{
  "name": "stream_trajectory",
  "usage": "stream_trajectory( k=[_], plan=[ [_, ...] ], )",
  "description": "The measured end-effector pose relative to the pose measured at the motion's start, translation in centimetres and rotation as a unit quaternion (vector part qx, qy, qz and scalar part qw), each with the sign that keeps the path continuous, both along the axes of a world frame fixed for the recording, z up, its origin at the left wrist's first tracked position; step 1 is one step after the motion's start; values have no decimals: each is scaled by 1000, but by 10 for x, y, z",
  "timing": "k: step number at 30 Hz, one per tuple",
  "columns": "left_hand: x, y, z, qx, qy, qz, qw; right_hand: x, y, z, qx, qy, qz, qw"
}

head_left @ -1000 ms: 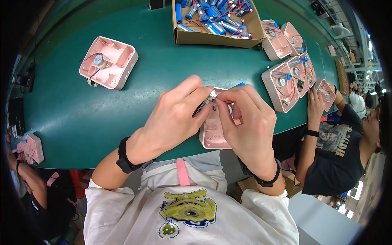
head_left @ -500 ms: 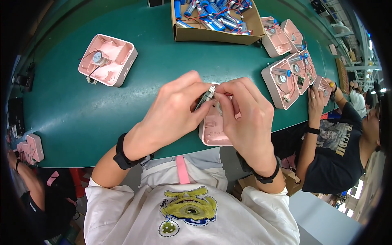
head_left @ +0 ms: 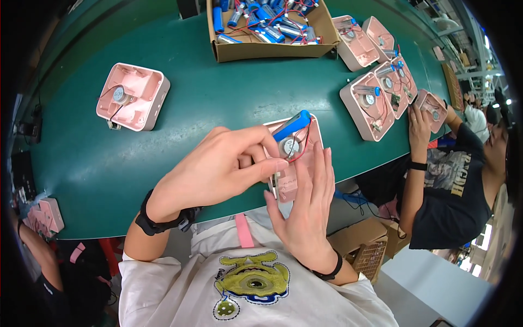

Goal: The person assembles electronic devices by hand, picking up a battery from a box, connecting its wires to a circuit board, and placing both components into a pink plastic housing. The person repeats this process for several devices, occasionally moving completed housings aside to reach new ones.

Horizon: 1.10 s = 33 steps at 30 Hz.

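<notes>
My hands came apart off the tiny metal part: my right hand [head_left: 306, 210] now lies flat, fingers spread, cupping the pink housing [head_left: 291, 163], my left hand [head_left: 226, 163] pinching its near edge, so the blue battery [head_left: 291, 126] now looks seated. Farther left sits another pink shell [head_left: 133, 97]; beyond my grip, an open brown carton [head_left: 269, 49] of blue cells.

Near edge of the open pink plastic housing [head_left: 294, 163] covered by the left hand [head_left: 218, 169] and the right hand [head_left: 308, 201]. Cardboard box of blue cylindrical cells [head_left: 267, 48] cut off by the top edge. Small pink part [head_left: 46, 215] at the green table's [head_left: 218, 103] left end half lost in dark rim.
</notes>
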<state>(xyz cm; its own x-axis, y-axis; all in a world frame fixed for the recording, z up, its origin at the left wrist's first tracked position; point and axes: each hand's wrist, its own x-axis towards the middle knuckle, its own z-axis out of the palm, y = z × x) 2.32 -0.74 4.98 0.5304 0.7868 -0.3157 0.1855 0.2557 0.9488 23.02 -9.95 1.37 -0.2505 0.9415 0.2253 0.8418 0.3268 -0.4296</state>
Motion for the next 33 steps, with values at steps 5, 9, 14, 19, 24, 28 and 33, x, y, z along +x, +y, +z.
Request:
stream_trajectory(
  k=[5,9,14,19,24,28,33],
  plan=[
    [0,6,-28,267,42,40,962,9,13,-11,40,3,22,999],
    [12,8,-39,337,92,112,930,16,15,-13,44,20,49,998],
    [19,8,-50,368,60,117,921,18,19,-7,25,20,59,998],
    [22,10,-50,424,96,140,890,22,25,-3,5,24,65,998],
    [22,6,-48,423,74,123,894,24,29,-1,3,31,71,997],
    [19,3,-36,435,85,74,894,25,31,-3,14,30,72,997],
    [18,2,-34,478,143,19,866,25,33,-2,10,41,75,996]
  ],
)
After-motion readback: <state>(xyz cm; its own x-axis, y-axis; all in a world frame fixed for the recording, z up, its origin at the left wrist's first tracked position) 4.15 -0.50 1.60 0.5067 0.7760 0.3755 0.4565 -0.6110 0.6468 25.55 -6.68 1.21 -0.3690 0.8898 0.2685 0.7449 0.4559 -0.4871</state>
